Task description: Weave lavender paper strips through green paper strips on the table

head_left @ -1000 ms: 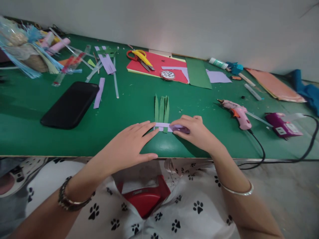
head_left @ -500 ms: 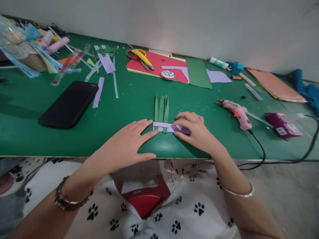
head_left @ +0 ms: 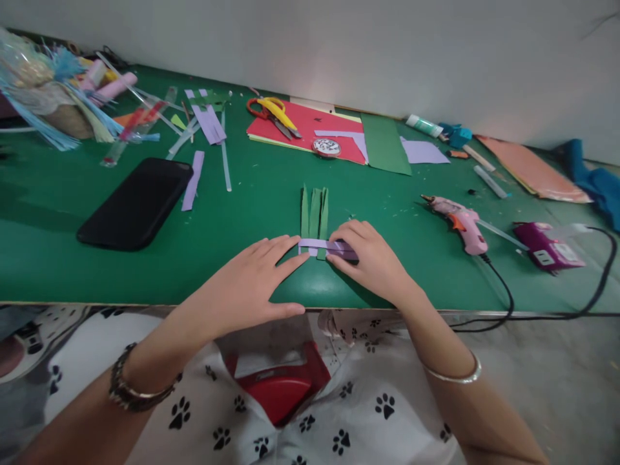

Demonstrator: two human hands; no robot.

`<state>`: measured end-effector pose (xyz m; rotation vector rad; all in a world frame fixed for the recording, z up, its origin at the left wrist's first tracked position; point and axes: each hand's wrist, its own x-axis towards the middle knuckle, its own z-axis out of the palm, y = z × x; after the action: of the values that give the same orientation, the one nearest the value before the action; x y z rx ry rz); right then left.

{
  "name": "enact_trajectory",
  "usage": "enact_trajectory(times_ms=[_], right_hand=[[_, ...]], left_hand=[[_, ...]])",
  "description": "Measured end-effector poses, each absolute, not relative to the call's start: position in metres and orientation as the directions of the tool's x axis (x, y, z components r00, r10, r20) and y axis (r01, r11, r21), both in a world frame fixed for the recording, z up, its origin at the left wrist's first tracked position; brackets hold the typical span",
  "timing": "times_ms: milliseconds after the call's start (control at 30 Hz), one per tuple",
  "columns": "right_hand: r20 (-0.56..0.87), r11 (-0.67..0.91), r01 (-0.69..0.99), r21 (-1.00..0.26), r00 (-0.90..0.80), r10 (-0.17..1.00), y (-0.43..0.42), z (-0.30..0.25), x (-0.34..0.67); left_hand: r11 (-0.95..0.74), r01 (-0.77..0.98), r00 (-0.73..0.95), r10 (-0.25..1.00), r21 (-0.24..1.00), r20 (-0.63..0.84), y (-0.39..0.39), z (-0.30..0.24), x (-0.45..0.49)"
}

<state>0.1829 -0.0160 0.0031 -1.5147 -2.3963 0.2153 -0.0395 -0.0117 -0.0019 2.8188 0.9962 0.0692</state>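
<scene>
Lilac paper strips (head_left: 313,244) lie crosswise near the front edge of the table, interlaced with upright green paper strips (head_left: 315,216). Flat on the table, my left hand (head_left: 252,278) has its fingers spread, and two fingertips touch the left end of the lilac strips. My right hand (head_left: 372,261) is curled over their right end, thumb on the near side and fingers on the far side, pinching the paper. Part of the strips there is hidden under the fingers.
A pink glue gun (head_left: 460,223) and a purple power box (head_left: 547,247) with a black cable are at right. A black phone (head_left: 135,203) lies at left. Behind are scissors (head_left: 276,116), red paper (head_left: 334,123), green paper (head_left: 386,143) and a glue stick (head_left: 424,125).
My right hand has slid left along the lilac strips, closer to the green ones, with its fingers more closed. My left hand stays almost where it was.
</scene>
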Motion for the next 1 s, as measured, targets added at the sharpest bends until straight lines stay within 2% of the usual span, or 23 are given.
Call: enact_trajectory(times_ms=[100,300,767,1000], right_hand=[[0.191,0.413,0.855,-0.315,-0.369,0.91,-0.0182,0.0021,0.1813],[0.165,0.366,0.883,-0.294,-0.33,0.929,-0.0192,0.0026,0.175],[0.183,0.381,0.871,-0.311,-0.338,0.923,-0.0164,0.0002,0.1759],[0.203,0.393,0.817,-0.421,-0.337,0.919,-0.0128,0.0008,0.1783]], left_hand=[[-0.759,0.631,0.769,0.639,0.158,-0.001,-0.0119,-0.0024,-0.0393],[-0.758,0.626,0.773,0.634,0.182,-0.016,-0.012,-0.0013,-0.0384],[-0.756,0.633,0.77,0.636,0.166,-0.04,-0.013,-0.0001,-0.0366],[-0.749,0.641,0.763,0.646,0.167,-0.03,-0.0158,-0.001,-0.0342]])
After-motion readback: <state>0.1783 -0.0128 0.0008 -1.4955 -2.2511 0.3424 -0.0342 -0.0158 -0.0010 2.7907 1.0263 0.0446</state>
